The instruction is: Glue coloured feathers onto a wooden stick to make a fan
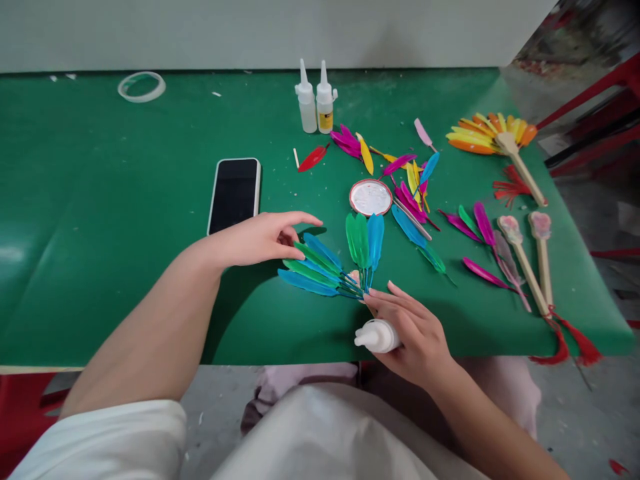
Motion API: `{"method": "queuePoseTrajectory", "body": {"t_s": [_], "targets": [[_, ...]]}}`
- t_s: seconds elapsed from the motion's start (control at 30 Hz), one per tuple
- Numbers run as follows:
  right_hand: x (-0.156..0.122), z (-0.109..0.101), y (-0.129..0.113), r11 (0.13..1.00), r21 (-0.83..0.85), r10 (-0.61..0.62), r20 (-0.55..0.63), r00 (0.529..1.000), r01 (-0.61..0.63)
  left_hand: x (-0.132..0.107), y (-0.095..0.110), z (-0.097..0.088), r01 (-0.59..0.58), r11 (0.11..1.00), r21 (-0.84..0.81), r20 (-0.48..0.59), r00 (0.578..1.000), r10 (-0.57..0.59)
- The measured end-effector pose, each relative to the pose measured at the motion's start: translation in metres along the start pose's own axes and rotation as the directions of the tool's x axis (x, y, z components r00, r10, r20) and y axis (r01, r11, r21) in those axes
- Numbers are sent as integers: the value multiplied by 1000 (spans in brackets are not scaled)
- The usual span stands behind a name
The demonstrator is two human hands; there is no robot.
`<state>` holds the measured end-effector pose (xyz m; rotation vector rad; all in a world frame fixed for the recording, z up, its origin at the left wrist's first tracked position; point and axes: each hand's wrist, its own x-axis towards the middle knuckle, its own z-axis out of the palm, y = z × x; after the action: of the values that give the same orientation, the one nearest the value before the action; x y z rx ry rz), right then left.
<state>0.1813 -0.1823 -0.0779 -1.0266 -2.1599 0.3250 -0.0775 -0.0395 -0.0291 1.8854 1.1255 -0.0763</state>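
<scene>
A fan of blue and green feathers lies on the green table near its front edge. My left hand rests over the fan's left side, fingers stretched out and touching the feathers. My right hand grips a small white glue bottle, nozzle pointing left, while its fingertips press down where the feather stems meet. A round lid with white glue sits just behind the fan.
A black phone lies left of the fan. Two glue bottles stand at the back, a tape ring far left. Loose coloured feathers, wooden sticks and a finished yellow-orange fan fill the right side.
</scene>
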Motion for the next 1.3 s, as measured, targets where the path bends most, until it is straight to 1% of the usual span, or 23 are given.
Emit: {"method": "queuePoseTrajectory", "body": {"t_s": [0.3, 0.7, 0.9, 1.03, 1.17, 1.23, 1.3], "targets": [[0, 0, 1, 1000, -7, -7, 31, 1000, 7, 2, 1, 3, -13, 1000, -5, 4, 1000, 13], [1, 0, 1, 1000, -8, -11, 33, 999, 11, 3, 3, 4, -28, 999, 45, -6, 1000, 28], [1, 0, 0, 1000, -15, -7, 31, 999, 7, 4, 2, 5, -46, 998, 44, -14, 999, 46], [0, 0, 1, 1000, -12, -4, 36, 999, 4, 4, 3, 5, -31, 999, 34, -18, 999, 31], [-1, -2, 1, 1000, 3, -6, 7, 1000, 6, -1, 3, 1, -12, 1000, -14, -10, 1000, 12], [0, -4, 0, 1000, 3, -9, -29, 1000, 9, -4, 2, -2, 7, 997, -82, -20, 1000, -9], [2, -6, 0, 1000, -3, -10, -57, 998, 9, -7, 0, -5, 44, 984, -175, -54, 997, -54]]}}
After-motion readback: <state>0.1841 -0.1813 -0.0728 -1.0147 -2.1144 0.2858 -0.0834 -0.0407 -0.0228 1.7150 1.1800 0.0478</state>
